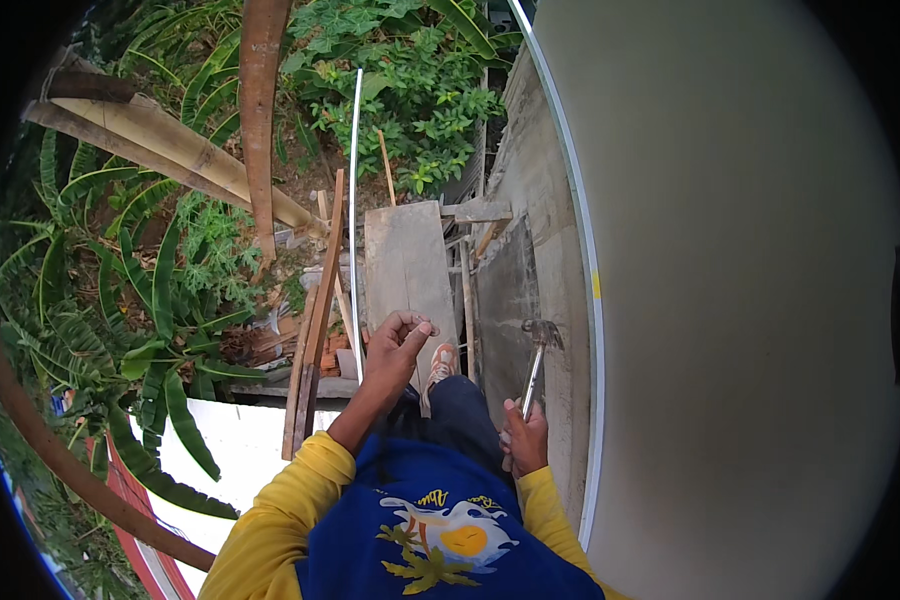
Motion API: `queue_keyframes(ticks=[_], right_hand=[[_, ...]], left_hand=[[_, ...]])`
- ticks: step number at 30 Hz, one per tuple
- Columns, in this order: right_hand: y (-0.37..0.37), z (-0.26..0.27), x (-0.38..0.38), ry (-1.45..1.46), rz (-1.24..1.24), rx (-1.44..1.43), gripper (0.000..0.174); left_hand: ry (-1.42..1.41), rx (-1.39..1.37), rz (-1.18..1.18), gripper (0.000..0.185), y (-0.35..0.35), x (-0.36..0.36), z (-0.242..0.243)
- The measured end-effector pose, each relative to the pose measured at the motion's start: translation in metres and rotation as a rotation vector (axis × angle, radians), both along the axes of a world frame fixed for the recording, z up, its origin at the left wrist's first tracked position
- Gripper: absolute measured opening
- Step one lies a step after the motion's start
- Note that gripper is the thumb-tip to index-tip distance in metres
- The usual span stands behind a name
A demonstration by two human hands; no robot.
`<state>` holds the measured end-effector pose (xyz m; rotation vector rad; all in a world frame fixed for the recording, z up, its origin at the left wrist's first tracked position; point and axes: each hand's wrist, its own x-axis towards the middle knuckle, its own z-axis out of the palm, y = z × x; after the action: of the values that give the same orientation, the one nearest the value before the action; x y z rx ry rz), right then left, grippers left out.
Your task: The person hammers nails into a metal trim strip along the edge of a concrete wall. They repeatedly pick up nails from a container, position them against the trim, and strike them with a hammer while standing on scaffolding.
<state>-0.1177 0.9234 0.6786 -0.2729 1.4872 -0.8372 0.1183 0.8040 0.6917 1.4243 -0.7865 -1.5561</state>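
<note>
My right hand (525,439) grips a claw hammer (532,375) by its lower handle. The steel head points up and away from me, beside the rough concrete wall. In front of my body my left hand (401,341) is raised, thumb and fingertips pinched on a small dark object (435,331), too small to name surely. A wooden plank (407,262) lies below that hand, and my shoe (442,364) rests on it. To my right runs a smooth grey panel (720,300) with a pale metal edge strip (581,202), close to the hammer.
Upright timbers (322,300) and a long thin white strip (354,210) stand left of the plank. A bamboo pole (187,150) crosses a hanging wooden post (262,112). Banana plants (150,352) and a white roof sheet (225,450) lie below on the left.
</note>
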Motion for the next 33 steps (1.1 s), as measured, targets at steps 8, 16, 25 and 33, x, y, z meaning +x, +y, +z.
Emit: queue_keyframes(ticks=[8, 16, 25, 33], right_hand=[[-0.046, -0.032, -0.01, 0.278, 0.048, 0.062, 0.028], [-0.129, -0.064, 0.04, 0.521, -0.048, 0.08, 0.027], [-0.261, -0.087, 0.101, 0.295, -0.373, -0.032, 0.027], [-0.331, -0.225, 0.042, 0.615, -0.247, -0.36, 0.036]], left_hand=[[-0.005, 0.065, -0.091, 0.017, -0.172, -0.032, -0.01], [0.108, 0.064, -0.134, 0.015, -0.356, -0.054, -0.06], [0.173, -0.203, -0.04, 0.018, -0.546, -0.106, -0.134], [0.558, -0.585, 0.185, 0.018, -0.685, -0.194, -0.225]])
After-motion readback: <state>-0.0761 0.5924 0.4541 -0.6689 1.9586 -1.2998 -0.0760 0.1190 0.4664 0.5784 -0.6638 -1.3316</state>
